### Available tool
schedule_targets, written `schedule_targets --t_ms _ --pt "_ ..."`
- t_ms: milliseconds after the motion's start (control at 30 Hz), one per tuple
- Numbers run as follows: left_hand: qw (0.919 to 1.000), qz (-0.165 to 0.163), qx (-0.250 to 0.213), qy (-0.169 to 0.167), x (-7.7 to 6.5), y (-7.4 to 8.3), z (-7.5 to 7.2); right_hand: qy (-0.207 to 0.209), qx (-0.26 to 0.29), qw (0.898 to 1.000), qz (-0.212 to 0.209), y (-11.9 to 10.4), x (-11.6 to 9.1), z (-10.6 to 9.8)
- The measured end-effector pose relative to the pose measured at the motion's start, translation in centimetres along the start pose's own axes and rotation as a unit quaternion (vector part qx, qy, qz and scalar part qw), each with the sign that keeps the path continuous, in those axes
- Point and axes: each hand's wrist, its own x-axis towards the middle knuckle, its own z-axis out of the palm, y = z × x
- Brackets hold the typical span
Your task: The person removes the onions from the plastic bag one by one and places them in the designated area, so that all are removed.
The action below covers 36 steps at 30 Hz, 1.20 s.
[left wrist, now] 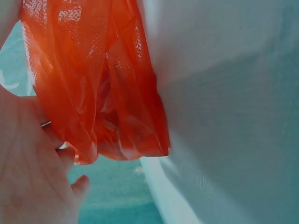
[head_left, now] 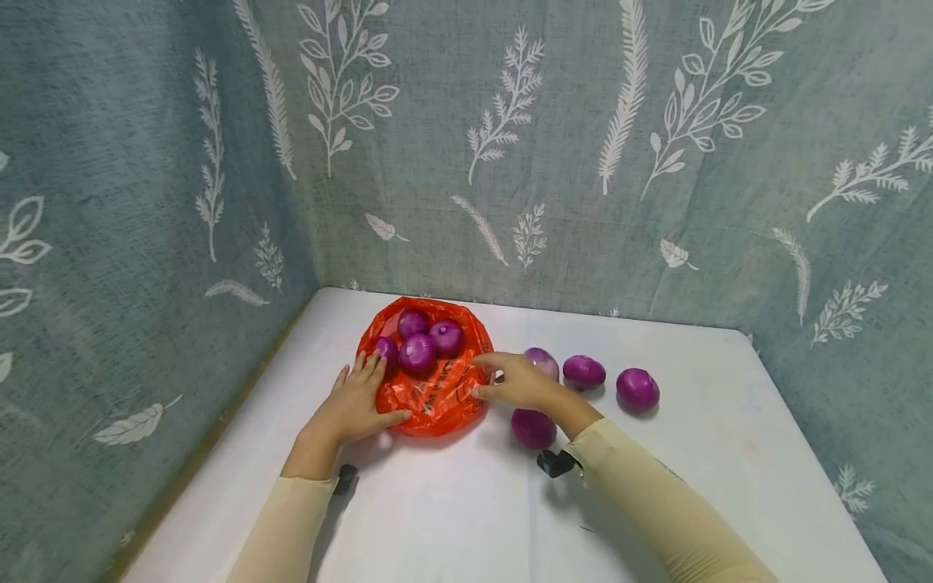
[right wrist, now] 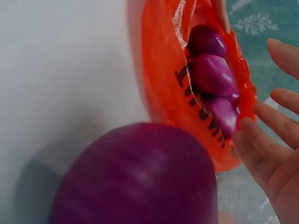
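The right hand [head_left: 513, 380] partly hides one onion [head_left: 543, 362]; the left wrist view's top edge cuts off the bag [left wrist: 79, 70].

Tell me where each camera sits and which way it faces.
Head: on the head, facing forward and down at the red bag, onions and white table; left hand, right hand and sleeves show.
Left wrist: on that wrist, facing the bag's side close up; left hand shows.
Right wrist: on that wrist, facing a near onion and the bag's opening; right hand shows.
Shared: head and right wrist both show onions inside the bag.
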Motion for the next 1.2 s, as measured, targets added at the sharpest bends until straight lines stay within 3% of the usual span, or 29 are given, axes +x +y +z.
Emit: schedule_targets --t_ms 233,700,967,1200 --pt "0.9999 0.01 -0.003 -0.004 0.3 -0.1 0.1 0.005 -0.004 1.0 -0.003 -1.0 2.4 0.5" --pt "1.0 0.007 0.005 -0.003 -0.2 -0.2 0.5 0.011 0.059 0.998 -0.015 -2.7 6.9 2.9" --pt "1.0 0.004 0.005 0.007 -0.5 -0.4 0.6 0.027 0.021 0.999 -0.017 -3.4 8.5 4.1" --pt "1.0 -0.003 0.001 0.003 -0.7 -0.2 0.4 0.059 -0.065 0.995 -0.037 -3.5 10.3 5.2"
